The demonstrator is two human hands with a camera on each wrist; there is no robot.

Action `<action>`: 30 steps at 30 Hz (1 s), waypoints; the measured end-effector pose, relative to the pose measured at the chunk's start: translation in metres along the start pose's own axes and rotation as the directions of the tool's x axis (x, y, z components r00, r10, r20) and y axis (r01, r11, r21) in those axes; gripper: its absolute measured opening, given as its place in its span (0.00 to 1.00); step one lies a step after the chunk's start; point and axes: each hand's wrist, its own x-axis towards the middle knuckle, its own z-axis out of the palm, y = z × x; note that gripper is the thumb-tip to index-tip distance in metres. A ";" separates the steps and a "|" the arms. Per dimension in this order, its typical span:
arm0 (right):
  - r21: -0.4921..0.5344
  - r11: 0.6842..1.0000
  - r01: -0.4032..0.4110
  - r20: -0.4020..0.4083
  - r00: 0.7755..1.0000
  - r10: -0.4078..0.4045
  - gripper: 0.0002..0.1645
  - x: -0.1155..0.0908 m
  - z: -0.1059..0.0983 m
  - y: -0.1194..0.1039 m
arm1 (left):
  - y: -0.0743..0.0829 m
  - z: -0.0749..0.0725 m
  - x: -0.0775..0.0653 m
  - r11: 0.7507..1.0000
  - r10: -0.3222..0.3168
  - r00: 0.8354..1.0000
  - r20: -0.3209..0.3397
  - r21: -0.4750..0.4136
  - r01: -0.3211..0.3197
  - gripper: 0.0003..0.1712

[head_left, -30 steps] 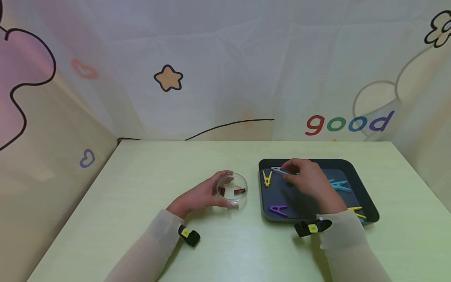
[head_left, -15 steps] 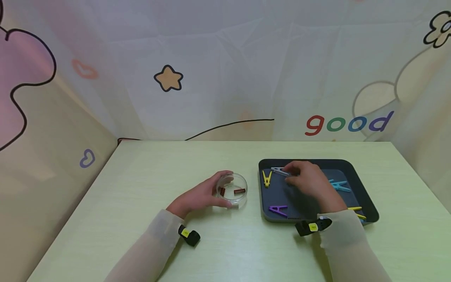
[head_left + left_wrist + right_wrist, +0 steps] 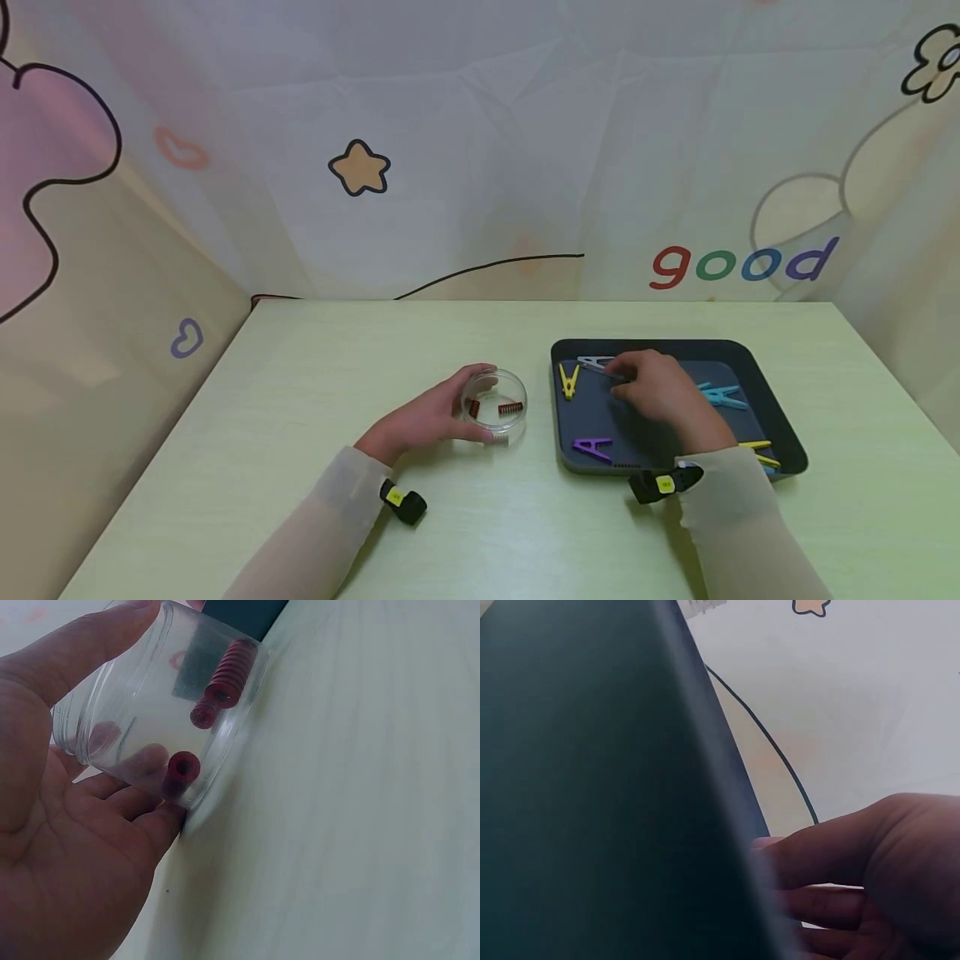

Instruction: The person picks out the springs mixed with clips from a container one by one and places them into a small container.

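My left hand (image 3: 427, 421) grips a clear round jar (image 3: 493, 427) from its left side, thumb in front and fingers behind. Inside lie red coil springs (image 3: 511, 408), seen larger through the wall in the left wrist view (image 3: 232, 671). My right hand (image 3: 656, 387) is over the dark tray (image 3: 780, 417), fingers bent beside a grey clothespin (image 3: 591, 361). The fingertips cover part of that clothespin, so whether they pinch it is hidden. In the right wrist view, the tray wall (image 3: 712, 765) blocks the fingertips too.
Also in the tray are a yellow clothespin (image 3: 568, 383) at the left, a purple one (image 3: 592, 447) at the front, blue ones (image 3: 723, 396) at the right and a yellow one (image 3: 763, 454) near the front right corner. A patterned backdrop (image 3: 480, 167) stands behind the table (image 3: 480, 533).
My right hand has shifted slightly to the right and toward me over the tray, while the grey clothespin's left end has stayed in place. The left hand and jar have not moved.
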 end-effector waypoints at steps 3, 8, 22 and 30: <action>-0.013 1.000 -0.006 0.005 1.000 0.006 0.19 0.000 0.000 0.000 | -0.001 0.000 0.001 1.000 0.001 1.000 -0.001 0.007 -0.001 0.50; -0.036 0.999 -0.009 0.001 1.000 0.009 0.16 0.001 -0.001 -0.001 | -0.002 -0.001 0.001 1.000 -0.010 1.000 -0.009 0.016 0.010 0.50; -0.107 0.994 -0.024 0.031 0.999 0.028 0.16 0.002 0.005 -0.004 | -0.005 -0.001 0.001 0.999 -0.018 1.000 -0.012 0.028 0.018 0.50; -0.174 0.985 0.017 0.026 1.000 -0.013 0.14 0.001 0.010 -0.008 | -0.004 0.000 0.002 0.998 -0.010 1.000 -0.016 0.063 0.011 0.50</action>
